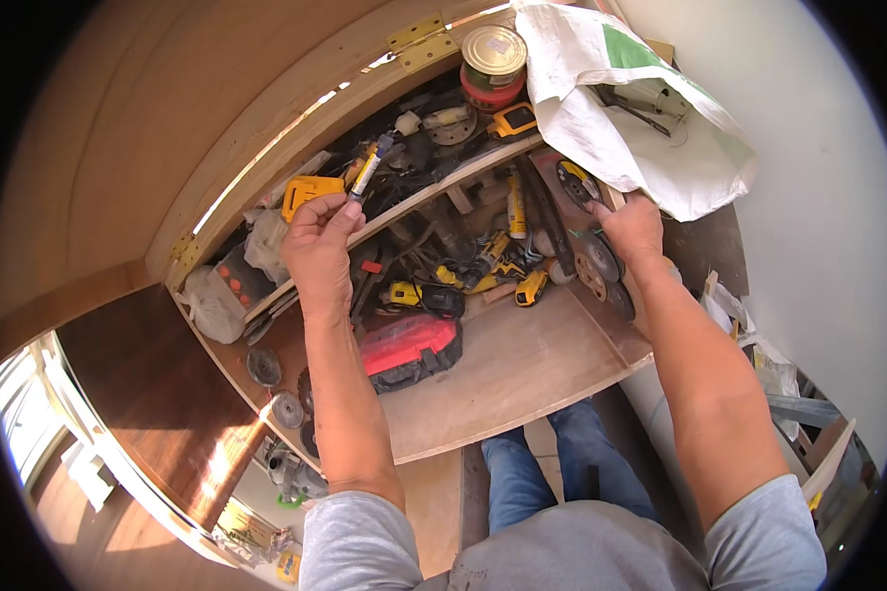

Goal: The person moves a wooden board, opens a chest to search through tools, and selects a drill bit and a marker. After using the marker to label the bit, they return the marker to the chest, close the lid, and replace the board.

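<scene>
A slim tube (368, 169) sticks up from the closed fingers (337, 212) of the left hand (317, 241), held over the shelf (434, 192) edge. Just beside the fingers lies a yellow tool (308, 190). The right hand (633, 229) grips a grinding disc (574, 182), fingers curled on it. Below lie a red case (411, 349), and above it a tin (493, 61) and white bag (641, 98).
</scene>
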A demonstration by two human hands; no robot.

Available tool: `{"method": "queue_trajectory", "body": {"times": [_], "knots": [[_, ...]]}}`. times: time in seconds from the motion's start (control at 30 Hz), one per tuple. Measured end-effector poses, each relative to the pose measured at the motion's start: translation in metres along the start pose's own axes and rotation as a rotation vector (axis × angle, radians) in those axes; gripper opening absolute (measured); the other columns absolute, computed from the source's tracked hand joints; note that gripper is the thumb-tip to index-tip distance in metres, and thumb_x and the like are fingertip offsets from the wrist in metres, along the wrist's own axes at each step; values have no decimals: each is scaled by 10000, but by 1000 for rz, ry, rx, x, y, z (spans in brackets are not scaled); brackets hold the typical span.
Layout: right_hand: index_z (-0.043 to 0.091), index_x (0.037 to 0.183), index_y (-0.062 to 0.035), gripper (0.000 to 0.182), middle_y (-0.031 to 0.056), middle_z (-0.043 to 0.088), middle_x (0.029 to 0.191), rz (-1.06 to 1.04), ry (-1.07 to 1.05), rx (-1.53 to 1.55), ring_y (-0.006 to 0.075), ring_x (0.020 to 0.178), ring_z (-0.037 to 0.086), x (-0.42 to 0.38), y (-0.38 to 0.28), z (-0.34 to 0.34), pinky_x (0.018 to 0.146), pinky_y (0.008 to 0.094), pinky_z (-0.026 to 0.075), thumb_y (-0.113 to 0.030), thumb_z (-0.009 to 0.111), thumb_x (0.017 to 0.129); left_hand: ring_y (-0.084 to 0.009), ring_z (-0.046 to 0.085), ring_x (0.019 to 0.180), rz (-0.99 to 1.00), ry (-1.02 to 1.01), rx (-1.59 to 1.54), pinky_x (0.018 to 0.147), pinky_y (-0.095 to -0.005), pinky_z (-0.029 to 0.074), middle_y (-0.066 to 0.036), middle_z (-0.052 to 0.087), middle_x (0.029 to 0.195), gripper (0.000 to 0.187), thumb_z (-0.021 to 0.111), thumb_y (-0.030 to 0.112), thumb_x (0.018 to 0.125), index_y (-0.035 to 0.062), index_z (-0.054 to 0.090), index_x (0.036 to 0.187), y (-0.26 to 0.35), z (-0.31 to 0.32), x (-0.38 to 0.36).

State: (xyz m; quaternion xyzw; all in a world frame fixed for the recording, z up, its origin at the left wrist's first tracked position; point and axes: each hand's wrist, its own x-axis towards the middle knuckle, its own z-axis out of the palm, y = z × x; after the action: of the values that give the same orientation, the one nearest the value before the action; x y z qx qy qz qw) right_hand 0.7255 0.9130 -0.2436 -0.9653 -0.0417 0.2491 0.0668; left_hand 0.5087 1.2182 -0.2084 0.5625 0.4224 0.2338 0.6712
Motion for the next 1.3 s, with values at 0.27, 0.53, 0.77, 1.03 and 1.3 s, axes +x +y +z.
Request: {"method": "queue_trajectory", "body": {"times": [0.27, 0.53, 0.77, 1.03, 1.3], "knots": [[643, 1231, -62, 612, 207, 676, 1168, -46, 34, 4, 394, 1084, 631, 0, 3, 2, 941, 450, 504, -443, 769, 769, -131, 661, 756, 37, 122, 119, 715, -246, 548, -85, 692, 888, 190, 723, -38, 843, -61, 663, 1022, -12, -10, -2], [649, 1216, -36, 626, 225, 674, 1155, -69, 50, 2, 405, 1068, 631, 5, 9, 8, 934, 454, 504, -445, 775, 758, -98, 624, 740, 97, 154, 166, 668, -242, 504, -66, 689, 831, 189, 754, 41, 845, -67, 675, 979, -30, 31, 26], [649, 1212, -37, 625, 224, 673, 1153, -76, 51, 31, 407, 1068, 632, 1, 5, 4, 938, 456, 503, -448, 777, 759, -374, 678, 813, 106, -293, 1042, 736, -429, 532, -228, 691, 839, 381, 735, 352, 810, -2, 706, 947, -36, 80, 46], [650, 1209, -50, 597, 219, 673, 1160, -92, 59, 20, 410, 1080, 627, 3, 9, 7, 949, 467, 496, -430, 773, 766, -178, 630, 620, -153, -196, 285, 610, -298, 496, -84, 674, 697, 190, 715, 168, 850, -19, 726, 880, -32, 52, 99], [650, 1201, -34, 611, 225, 670, 1162, -47, 22, 41, 413, 1080, 625, 2, 5, 4, 951, 467, 493, -441, 769, 761, -107, 575, 639, 38, 26, 205, 620, -253, 460, -42, 647, 697, 142, 699, 126, 861, 1, 701, 792, 55, 19, 105]]}}
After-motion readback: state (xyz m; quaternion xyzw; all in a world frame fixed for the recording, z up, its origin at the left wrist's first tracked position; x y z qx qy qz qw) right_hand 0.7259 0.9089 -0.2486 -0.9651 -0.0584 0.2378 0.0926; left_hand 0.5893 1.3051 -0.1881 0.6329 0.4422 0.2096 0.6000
